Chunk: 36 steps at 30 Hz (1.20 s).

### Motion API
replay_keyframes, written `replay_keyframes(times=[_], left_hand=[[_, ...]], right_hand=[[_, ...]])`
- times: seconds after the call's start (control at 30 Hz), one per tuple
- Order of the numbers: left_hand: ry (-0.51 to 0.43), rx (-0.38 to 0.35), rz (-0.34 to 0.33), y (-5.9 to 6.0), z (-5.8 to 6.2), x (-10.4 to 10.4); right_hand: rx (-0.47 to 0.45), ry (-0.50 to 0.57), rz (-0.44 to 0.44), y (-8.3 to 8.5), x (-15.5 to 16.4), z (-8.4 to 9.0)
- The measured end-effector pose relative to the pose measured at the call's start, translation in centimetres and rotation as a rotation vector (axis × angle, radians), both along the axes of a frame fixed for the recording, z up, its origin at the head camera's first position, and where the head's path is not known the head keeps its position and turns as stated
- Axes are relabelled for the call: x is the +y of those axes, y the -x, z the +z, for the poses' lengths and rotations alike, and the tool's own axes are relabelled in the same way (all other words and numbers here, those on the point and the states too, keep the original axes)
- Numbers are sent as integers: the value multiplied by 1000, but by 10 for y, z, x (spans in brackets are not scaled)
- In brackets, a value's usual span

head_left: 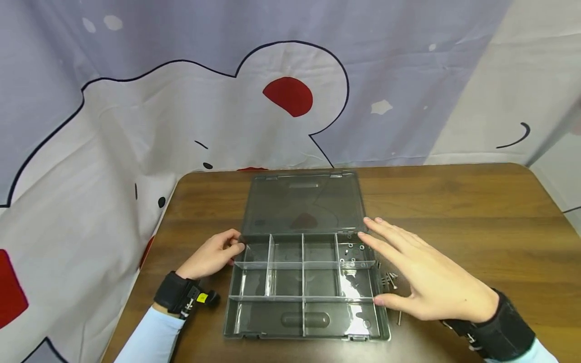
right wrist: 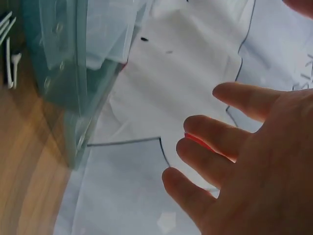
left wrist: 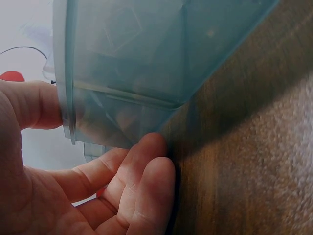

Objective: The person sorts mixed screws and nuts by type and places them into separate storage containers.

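A translucent grey compartment box (head_left: 286, 299) lies on the table with its lid (head_left: 304, 201) folded back behind it. Several small nuts (head_left: 351, 246) are in its back right compartment. At the back left corner, my left hand (head_left: 212, 254) grips the box, thumb on the rim and fingers round the outer wall (left wrist: 122, 63). My right hand (head_left: 422, 272) hovers by the right edge, fingers spread and straight, holding nothing. Below its palm, several metal screws (head_left: 389, 280) lie beside the box, also showing in the right wrist view as screws (right wrist: 9, 61).
The wooden table (head_left: 476, 201) reaches back to a patterned cloth (head_left: 181, 116) that hangs behind it and down its left side. Dividers (head_left: 302, 282) split the box into several compartments.
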<state>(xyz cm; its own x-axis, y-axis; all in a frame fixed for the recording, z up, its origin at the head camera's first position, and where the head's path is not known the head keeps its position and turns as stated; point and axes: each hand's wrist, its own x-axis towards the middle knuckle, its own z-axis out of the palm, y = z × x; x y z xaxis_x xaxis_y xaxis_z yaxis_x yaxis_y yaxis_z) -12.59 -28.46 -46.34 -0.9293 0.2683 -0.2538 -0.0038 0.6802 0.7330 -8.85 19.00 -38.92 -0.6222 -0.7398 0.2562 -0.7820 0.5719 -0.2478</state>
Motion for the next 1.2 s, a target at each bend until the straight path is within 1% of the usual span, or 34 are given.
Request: replay_keyframes(times=[0.13,0.23,0.37,0.5,0.6,0.7,0.83,0.97,1.2], left_hand=[[4,2,-9,-1,1,-1],[-8,-4,-14,-1,1,-2],[-26,-9,-9,-2,1,-3],[-24,-6,-8,-2,-1,-3],[-22,-3,-10,-1,-1,-3],[-23,1,-12,-1,-2,-1],[-25,-2,-10,1,-1,-1],[-32,-5,-10,1,0,-1],[-34,-6,-12,1,0,-2]], right_hand=[[10,45,-31,4,21,-2],[27,47,-59,7,43,-10],[46,6,-93,6,73,-30],[65,10,-133,0,96,-53],[80,30,-176,-4,108,-66],[73,59,-193,-8,114,-75],[55,95,-163,-9,115,-80],[61,64,-153,-8,113,-80],[80,17,-187,-7,105,-80]])
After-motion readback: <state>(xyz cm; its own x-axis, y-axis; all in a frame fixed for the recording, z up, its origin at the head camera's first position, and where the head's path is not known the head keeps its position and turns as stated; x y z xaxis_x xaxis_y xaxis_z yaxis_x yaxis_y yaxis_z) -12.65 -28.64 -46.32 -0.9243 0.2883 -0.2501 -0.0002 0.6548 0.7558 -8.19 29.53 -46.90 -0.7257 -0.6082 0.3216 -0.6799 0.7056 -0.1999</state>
